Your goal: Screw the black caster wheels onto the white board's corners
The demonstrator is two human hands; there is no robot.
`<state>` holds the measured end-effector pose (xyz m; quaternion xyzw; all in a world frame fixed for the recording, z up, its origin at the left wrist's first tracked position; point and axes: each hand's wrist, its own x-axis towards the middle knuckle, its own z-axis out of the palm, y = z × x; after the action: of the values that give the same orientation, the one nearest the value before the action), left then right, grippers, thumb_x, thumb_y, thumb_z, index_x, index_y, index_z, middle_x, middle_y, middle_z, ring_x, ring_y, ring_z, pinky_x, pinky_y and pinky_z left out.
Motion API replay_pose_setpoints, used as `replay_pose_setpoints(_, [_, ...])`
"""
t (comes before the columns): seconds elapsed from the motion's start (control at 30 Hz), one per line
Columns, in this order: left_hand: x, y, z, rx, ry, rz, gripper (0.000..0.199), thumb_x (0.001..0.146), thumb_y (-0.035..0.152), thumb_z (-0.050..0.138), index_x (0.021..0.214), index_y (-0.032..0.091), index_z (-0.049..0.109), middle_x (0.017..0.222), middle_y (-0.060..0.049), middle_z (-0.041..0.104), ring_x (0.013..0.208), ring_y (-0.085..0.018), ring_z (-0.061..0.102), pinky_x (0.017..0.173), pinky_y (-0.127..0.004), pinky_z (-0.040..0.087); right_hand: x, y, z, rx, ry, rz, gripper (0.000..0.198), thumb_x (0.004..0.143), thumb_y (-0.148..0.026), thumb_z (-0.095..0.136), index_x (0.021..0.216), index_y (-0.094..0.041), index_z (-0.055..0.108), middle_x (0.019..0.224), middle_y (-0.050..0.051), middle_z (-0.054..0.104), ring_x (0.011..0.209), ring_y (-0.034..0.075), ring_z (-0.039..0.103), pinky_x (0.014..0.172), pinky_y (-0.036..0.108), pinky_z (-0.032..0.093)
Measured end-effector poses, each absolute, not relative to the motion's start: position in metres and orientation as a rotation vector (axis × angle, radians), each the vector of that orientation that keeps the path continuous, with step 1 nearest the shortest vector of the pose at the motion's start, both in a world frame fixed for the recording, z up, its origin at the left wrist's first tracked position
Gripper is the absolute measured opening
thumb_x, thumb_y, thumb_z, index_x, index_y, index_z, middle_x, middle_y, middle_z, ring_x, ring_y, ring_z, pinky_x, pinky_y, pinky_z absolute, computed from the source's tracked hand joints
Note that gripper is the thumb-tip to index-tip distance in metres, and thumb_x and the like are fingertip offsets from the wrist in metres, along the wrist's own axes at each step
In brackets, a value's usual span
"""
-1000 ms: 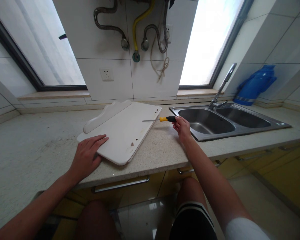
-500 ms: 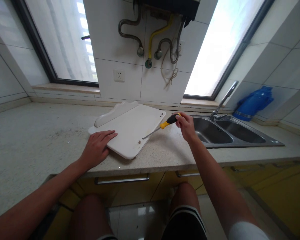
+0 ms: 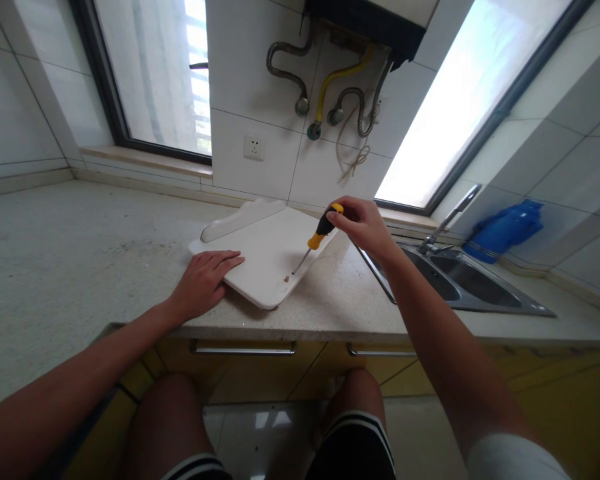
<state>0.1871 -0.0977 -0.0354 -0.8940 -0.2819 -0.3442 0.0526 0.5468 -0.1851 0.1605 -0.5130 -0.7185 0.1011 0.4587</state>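
A white board [image 3: 265,250] with rounded corners and a wavy raised piece [image 3: 240,220] along its far left side lies on the counter. My left hand [image 3: 205,280] rests on its near left edge, fingers stretched out flat. My right hand [image 3: 363,227] grips a screwdriver [image 3: 321,230] with a black and yellow handle. The shaft slants down to the board's right end, and its tip meets a small dark spot there. Beside the tip sits a small brownish peg or screw [image 3: 287,279]. My right hand hides part of the board's far right corner.
A double steel sink [image 3: 495,283] with a tap [image 3: 447,220] is set in the counter [image 3: 130,220] at right. A blue bundle [image 3: 505,230] stands behind it. Pipes and a heater [image 3: 365,23] hang on the wall above a socket [image 3: 253,148]. Drawer handles [image 3: 243,348] line the front.
My right hand has lifted and moved left over the board, so the screwdriver stands more upright with its tip still near the same spot. My left hand stays on the board. The view has tilted.
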Motion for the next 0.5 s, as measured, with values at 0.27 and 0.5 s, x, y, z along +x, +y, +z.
replay_pose_setpoints(0.27, [0.187,-0.098,-0.035,-2.709,-0.842,-1.042,0.064,0.088,0.012,0.054,0.150,0.021,0.067,0.155,-0.014,0.070,0.140,-0.038,0.064,0.116,-0.055,0.044,0.509,-0.186,0.156,-1.480,-2.039,0.041,0.040,0.094,-0.059,0.079,0.085,-0.020,0.074,0.066,-0.004,0.060,0.063,0.010,0.047,0.067,0.031,0.036])
replay_pose_setpoints(0.5, [0.187,-0.099,-0.035,-2.731,-0.874,-1.050,0.068,0.087,0.012,0.056,0.153,0.025,0.067,0.156,-0.013,0.070,0.141,-0.037,0.064,0.119,-0.055,0.043,0.505,-0.184,0.138,-1.532,-2.087,0.080,0.039,0.098,-0.059,0.073,0.089,-0.022,0.072,0.071,-0.003,0.065,0.064,0.012,0.050,0.070,0.032,0.036])
